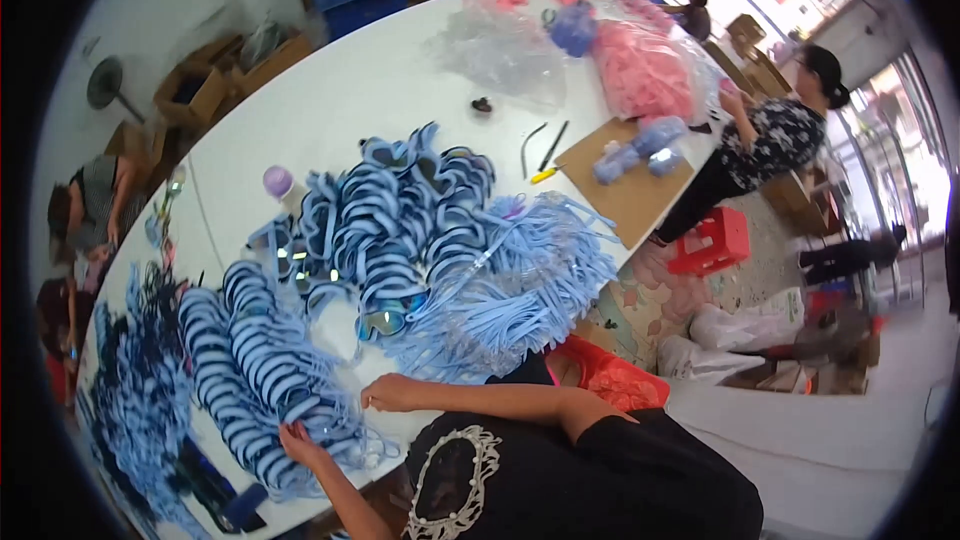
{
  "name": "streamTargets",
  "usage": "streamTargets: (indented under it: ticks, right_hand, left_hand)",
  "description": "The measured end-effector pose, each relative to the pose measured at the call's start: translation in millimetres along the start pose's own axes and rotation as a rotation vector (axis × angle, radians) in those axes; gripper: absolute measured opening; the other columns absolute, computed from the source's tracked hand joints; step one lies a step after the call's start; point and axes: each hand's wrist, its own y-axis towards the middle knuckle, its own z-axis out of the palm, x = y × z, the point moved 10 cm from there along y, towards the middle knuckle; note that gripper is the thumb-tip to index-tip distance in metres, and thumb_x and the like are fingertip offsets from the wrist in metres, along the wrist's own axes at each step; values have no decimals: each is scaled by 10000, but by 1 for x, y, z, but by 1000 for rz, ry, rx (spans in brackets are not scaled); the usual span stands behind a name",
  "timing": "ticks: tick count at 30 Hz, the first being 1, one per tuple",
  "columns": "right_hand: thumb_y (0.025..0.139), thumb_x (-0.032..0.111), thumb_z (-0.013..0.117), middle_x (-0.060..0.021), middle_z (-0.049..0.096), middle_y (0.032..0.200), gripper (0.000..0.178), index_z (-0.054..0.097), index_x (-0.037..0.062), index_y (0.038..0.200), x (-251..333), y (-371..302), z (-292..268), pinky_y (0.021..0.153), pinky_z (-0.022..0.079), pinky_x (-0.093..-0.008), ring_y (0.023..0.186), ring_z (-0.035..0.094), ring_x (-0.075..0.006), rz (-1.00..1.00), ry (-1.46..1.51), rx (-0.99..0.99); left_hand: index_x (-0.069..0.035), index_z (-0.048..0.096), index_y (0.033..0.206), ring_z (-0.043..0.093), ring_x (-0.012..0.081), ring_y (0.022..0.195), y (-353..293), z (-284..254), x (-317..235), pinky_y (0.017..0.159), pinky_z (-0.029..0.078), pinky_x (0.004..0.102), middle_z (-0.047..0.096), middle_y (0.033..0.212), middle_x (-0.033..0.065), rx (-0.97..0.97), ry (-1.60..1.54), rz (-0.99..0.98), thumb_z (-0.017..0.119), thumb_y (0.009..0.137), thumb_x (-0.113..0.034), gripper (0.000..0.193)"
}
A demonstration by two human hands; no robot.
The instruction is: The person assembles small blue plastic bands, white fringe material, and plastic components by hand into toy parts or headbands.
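Note:
On the white table (400, 50), long rows of stacked blue-rimmed goggles (215, 370) lie to my left, with pale blue straps trailing off them. My left hand (300, 443) is at the near end of the second row (265, 340), its fingers closed around the edge of a pair of goggles (300, 406). To its right, my right hand (397, 393) is held just above the tabletop with fingers curled together. Whatever is between those fingertips is too small to make out. Ahead of it rests one pair with shiny lenses (383, 322), beside a large heap of light blue straps (540, 270).
More goggles (390, 200) are piled mid-table. At the far left is a tangle of dark and blue straps (140, 390). A yellow-handled cutter (543, 176), cardboard sheet (640, 200) and bag of pink pieces (645, 70) lie beyond. A person (780, 140) stands by a red stool (712, 242).

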Motion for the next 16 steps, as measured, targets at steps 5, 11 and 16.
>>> streamTargets:
  ticks: [5, 11, 16]
  right_hand:
    - [864, 144, 587, -99, 753, 881, 255, 730, 141, 1074, -19, -21, -26, 790, 541, -452, 867, 724, -296, -14, -29, -68]
    - [913, 175, 568, -98, 743, 871, 250, 724, 145, 1106, -71, -63, -28, 782, 537, -448, 858, 716, -303, 57, -69, -101]
    - [948, 247, 592, -105, 749, 897, 245, 725, 142, 1125, -56, -151, -24, 776, 537, -448, 881, 721, -306, -34, -82, -74]
  left_hand:
    - [-5, 661, 1148, 587, 136, 803, -46, 13, -36, 738, 477, 254, 624, 915, 33, -52, 37, -63, 573, 1031, -249, 285]
    - [0, 664, 1013, 370, 75, 588, -107, 49, -64, 545, 326, 263, 444, 681, -22, 96, 278, 175, 546, 1058, -320, 344]
    - [10, 652, 942, 419, 72, 576, -178, 98, 6, 559, 347, 243, 484, 667, -11, 599, 390, 142, 508, 1080, -280, 351]
